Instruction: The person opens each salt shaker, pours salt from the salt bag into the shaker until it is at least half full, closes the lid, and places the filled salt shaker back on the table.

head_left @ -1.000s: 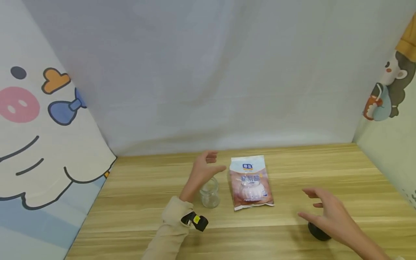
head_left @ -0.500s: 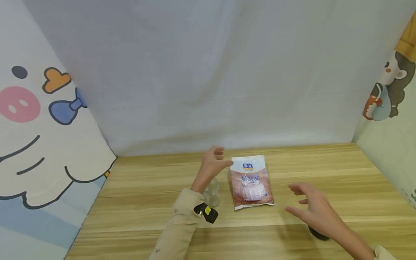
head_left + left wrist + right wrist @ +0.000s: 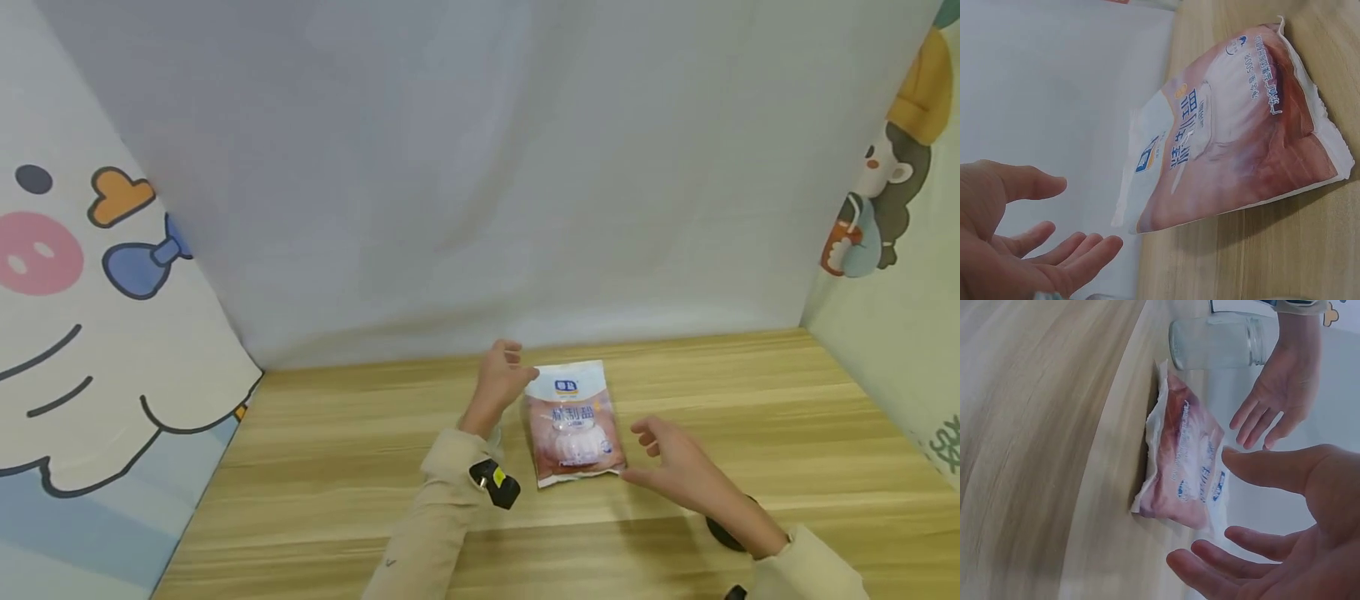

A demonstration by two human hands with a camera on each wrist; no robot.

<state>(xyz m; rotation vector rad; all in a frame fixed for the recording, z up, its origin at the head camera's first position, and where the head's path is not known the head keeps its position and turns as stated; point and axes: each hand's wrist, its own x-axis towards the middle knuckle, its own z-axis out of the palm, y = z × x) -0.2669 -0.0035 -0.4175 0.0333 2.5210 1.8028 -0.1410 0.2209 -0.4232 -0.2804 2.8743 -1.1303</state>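
Note:
A pink and white bag of salt (image 3: 573,429) lies flat on the wooden table between both hands. At its upper left corner is my left hand (image 3: 498,382), fingers relaxed and thumb toward the bag's edge. In the left wrist view a gap shows between those fingers and the salt bag (image 3: 1222,137). My right hand (image 3: 670,463) is beside the bag's lower right corner, its thumb tip close to that corner. Its fingers are spread loosely and hold nothing. A clear glass jar (image 3: 1210,342) stands left of the bag, mostly hidden behind the left wrist in the head view.
On the table (image 3: 315,500), a round black object (image 3: 722,533) sits partly hidden under the right forearm. A grey-white curtain (image 3: 420,183) hangs along the back edge. Printed cartoon panels flank the table on the left and right.
My right hand has moved left, from above the black object to the bag's lower right corner. The left hand has shifted right, from beside the jar to the bag's top left.

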